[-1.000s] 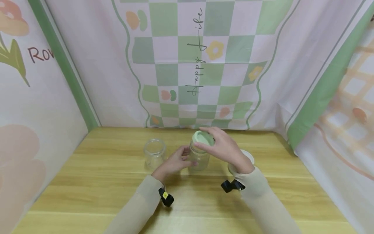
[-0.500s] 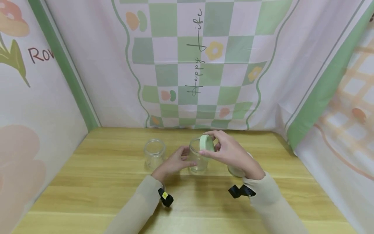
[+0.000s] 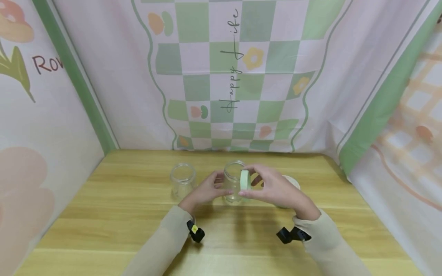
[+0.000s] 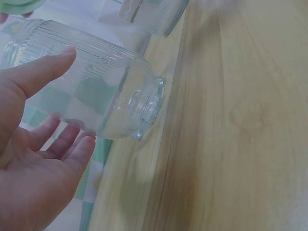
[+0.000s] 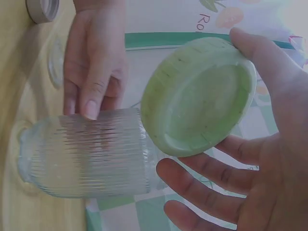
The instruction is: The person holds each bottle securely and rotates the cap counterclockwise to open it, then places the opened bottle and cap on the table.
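A clear ribbed glass jar (image 3: 234, 188) stands upright at mid-table, its mouth uncovered. My left hand (image 3: 207, 191) grips it from the left; in the left wrist view the thumb (image 4: 45, 72) lies along the near side of the glass, with fingers round the other side. Just right of the jar, my right hand (image 3: 272, 188) holds a pale green lid (image 3: 245, 180) on edge between thumb and fingers. The right wrist view shows one round, recessed face of the lid (image 5: 207, 101), close to the jar's rim.
Another open glass jar (image 3: 183, 180) stands to the left. A jar with a pale lid (image 3: 292, 181) is partly hidden behind my right hand. A round silver-rimmed object (image 5: 43, 9) lies near my left wrist. Patterned cloth (image 3: 228, 88) hangs behind the wooden table (image 3: 121, 214).
The green lid has come off the jar's mouth, turned on edge and moved right and down with my right hand. My left hand stays in place on the jar.
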`<state>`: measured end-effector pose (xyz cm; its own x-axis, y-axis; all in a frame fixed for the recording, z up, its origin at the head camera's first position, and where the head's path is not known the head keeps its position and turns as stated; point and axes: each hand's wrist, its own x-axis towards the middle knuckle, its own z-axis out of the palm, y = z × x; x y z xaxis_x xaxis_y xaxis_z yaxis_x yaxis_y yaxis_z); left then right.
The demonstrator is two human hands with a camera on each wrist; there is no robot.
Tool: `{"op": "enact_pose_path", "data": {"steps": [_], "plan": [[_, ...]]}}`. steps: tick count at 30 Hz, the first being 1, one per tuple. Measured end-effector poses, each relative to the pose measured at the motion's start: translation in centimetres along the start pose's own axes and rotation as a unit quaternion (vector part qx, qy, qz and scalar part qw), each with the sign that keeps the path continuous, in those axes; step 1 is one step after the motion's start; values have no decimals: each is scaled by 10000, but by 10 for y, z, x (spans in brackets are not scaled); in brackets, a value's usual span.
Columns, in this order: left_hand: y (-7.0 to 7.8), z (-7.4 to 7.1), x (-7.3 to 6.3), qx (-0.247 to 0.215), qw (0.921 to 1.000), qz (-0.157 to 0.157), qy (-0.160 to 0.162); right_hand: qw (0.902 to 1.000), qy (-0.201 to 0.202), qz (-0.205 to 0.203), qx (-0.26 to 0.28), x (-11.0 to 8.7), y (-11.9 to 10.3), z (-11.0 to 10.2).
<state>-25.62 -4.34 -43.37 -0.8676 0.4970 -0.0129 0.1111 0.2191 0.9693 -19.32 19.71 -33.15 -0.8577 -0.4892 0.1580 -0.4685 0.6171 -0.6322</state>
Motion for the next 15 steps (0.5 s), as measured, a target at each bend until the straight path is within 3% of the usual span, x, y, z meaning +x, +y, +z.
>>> {"op": "enact_pose_path", "data": {"steps": [8,15], "plan": [[2,0,-1,-13,10000,71,53,9993,-361,75,-33,-9,11,14],[2,0,-3,77,9999,70,3,9968,-767,-230,-24,-16,28,35]]}}
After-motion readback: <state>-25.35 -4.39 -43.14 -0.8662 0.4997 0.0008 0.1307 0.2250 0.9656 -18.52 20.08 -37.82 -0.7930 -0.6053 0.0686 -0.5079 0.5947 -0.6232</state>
